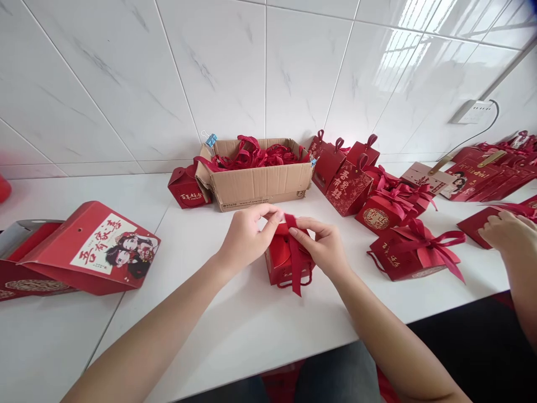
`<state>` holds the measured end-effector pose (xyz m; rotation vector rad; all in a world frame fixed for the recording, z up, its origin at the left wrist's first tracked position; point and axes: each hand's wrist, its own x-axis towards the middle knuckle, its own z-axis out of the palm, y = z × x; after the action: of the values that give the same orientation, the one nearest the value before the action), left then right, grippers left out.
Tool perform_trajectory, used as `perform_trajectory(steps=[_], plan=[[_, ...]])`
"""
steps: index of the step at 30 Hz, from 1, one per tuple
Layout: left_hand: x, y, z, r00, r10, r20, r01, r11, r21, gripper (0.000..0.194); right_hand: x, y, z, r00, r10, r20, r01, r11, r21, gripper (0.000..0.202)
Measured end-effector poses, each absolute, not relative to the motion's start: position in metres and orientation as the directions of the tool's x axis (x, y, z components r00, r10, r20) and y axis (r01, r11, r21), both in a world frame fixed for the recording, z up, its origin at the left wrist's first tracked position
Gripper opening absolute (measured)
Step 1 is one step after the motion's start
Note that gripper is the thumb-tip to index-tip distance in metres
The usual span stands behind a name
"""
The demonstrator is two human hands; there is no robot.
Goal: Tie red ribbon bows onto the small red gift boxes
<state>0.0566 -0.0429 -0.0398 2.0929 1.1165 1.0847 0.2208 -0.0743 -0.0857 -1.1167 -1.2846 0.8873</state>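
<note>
One ribbon [296, 260] is pinched by the left hand [250, 232] and right hand [325, 245]. Uneven pulling could skew it or crease the box [277, 258] just beneath them.

White table [235, 347] bearing red gift boxes and a ribbon carton.
Along the back stands an open brown cardboard carton [260, 193] of dark red ribbons, a small red box [184, 187] just beside it; at left lies a large red paper box printed with a cartoon couple [92, 246]; near the front middle sits a small red box with a flat dark red ribbon [296, 260]; rightward are red boxes with loop handles [350, 187], bow-tied red boxes [403, 254] and a row of red printed packages [482, 176].
</note>
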Motion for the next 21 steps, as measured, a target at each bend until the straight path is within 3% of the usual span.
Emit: perform_trajectory(steps=[6, 10, 21], plan=[[0.051, -0.036, -0.044, 0.525, 0.797, 0.299, 0.57, -0.589, 0.573, 0.015, 0.22, -0.075, -0.085, 0.107, 0.978, 0.18, -0.048, 0.186, -0.981, 0.012], [0.049, -0.037, -0.043, 0.575, 0.78, 0.248, 0.58, -0.602, 0.549, 0.013, 0.218, -0.077, -0.084, 0.114, 0.985, 0.132, -0.072, 0.141, -0.987, 0.013], [0.045, -0.035, -0.037, 0.579, 0.797, 0.171, 0.631, -0.571, 0.525, 0.019, 0.225, -0.073, -0.091, 0.062, 0.983, 0.173, -0.075, 0.177, -0.981, 0.013]])
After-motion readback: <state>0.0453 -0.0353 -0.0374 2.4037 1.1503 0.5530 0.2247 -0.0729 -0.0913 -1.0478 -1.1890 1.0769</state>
